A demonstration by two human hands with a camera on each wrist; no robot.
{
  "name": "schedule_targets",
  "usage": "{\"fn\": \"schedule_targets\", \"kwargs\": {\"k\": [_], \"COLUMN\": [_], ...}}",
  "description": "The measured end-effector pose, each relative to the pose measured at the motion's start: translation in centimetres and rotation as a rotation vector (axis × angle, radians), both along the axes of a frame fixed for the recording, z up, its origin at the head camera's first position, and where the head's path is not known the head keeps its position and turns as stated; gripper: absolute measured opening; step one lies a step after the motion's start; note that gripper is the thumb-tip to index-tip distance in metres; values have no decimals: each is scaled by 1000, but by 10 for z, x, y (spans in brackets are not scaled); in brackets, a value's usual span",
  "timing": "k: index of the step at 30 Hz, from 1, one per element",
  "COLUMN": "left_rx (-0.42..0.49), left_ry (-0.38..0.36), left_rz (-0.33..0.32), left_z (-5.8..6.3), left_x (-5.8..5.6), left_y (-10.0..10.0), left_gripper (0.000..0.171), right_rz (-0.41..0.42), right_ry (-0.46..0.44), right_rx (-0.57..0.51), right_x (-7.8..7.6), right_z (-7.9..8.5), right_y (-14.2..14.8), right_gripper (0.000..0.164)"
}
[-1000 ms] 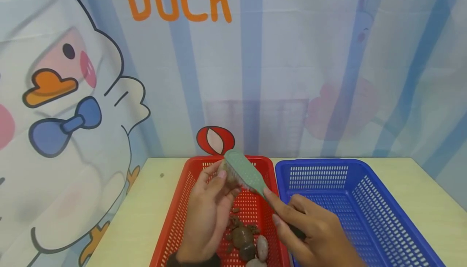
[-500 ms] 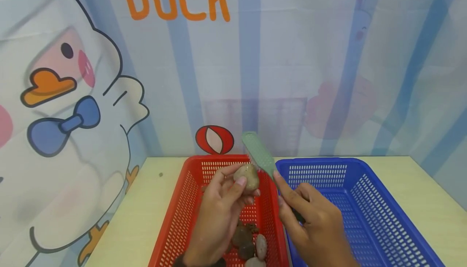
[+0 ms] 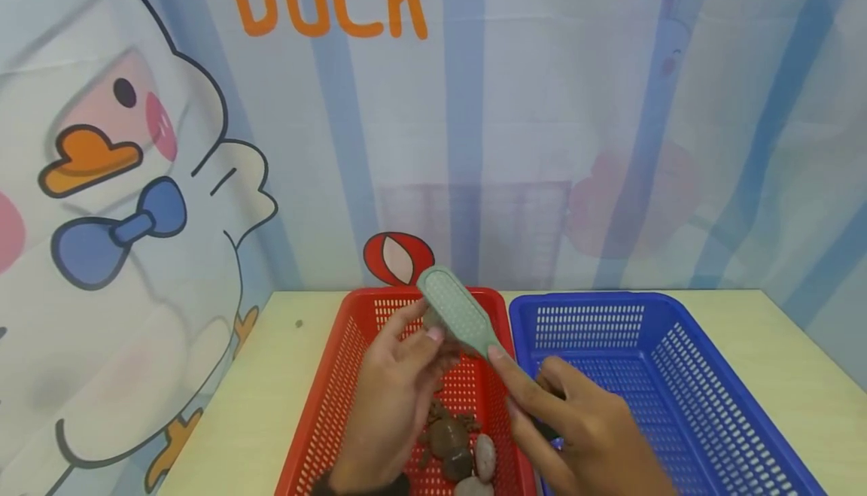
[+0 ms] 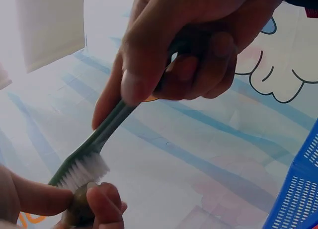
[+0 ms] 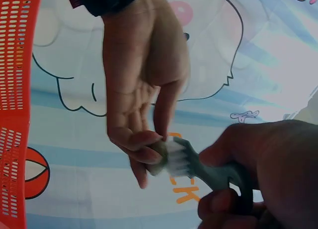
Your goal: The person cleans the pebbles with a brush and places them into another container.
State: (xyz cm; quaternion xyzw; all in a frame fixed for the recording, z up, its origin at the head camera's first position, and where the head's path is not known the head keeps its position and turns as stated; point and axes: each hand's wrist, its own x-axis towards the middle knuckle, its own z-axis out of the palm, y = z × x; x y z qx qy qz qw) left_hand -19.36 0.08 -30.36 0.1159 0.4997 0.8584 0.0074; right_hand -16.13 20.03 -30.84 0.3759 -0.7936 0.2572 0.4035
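My left hand [image 3: 389, 391] holds a brownish stone [image 5: 158, 159] between thumb and fingers above the red basket [image 3: 325, 375]. In the head view the brush mostly covers this stone. A pale green scrub brush [image 3: 457, 311] with white bristles [image 4: 82, 170] is in my right hand [image 3: 582, 424], which grips its handle with the index finger stretched along the neck. In the right wrist view the bristles touch the stone. Below the hands, inside the red basket, lie brown muddy stones [image 3: 450, 439] and a paler oval stone [image 3: 485, 457].
A blue basket [image 3: 711, 383] stands right beside the red one on the light wooden table [image 3: 250, 375]. Behind the table hangs a printed cloth [image 3: 515, 120] with a duck picture. A small dark speck [image 3: 299, 324] lies on the table at left.
The brush lifted off the stone up and to the right, baring it, then came back down over it. My left hand shifted right and then back left, still holding the stone.
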Motion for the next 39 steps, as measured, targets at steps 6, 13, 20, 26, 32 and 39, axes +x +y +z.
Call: {"fn": "schedule_targets", "kwargs": {"k": [6,13,20,26,32,39], "left_rx": [-98,-26,198,271,245,194], "left_ry": [19,-18,-42,4,21,-32], "left_rz": [-52,-83,21,-26,-97,-107], "left_z": [0,0,-3,-3,-4,-1], "left_x": [3,2,-3,-3,0,2], "left_y": [2,3,3,5,9,6], "left_gripper": [43,48,38,33,24,32], "right_rz": [-104,-186,32,66,35,-129], "right_ry": [21,49,-19,-74,-20,-40], "right_rx": [-48,-117,-62,-46,-103,-120], "right_x": [-5,-3,7,8,0,-3], "right_z": [-1,7,8,7,4,8], "right_y": [-5,-2,4,4,-1,3], "right_gripper": [44,48,41,41,42,43]}}
